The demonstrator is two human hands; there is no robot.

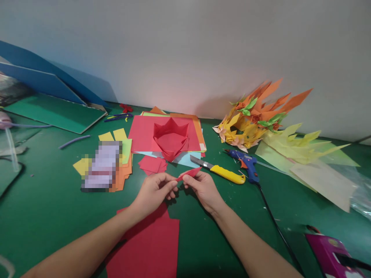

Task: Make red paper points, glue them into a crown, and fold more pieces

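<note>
Between my two hands is a small folded piece of red paper [191, 173], slim and pointed at its right end. My left hand [158, 189] pinches its left end between thumb and fingers. With thumb and fingers, my right hand [203, 187] grips it nearer the middle. Just beyond them lies a small pile of red paper squares [152, 165]. A red paper crown [171, 137] stands on a stack of coloured sheets [140, 133]. Under my left forearm a larger red sheet [150, 247] lies on the green table.
A yellow utility knife [227, 173], blade out, and a blue glue gun [246, 164] with a cord lie to the right. Behind them are orange and yellow paper crowns [252, 119]. Left are a blurred-out phone [102, 166], coloured paper squares [124, 173] and boards [58, 112].
</note>
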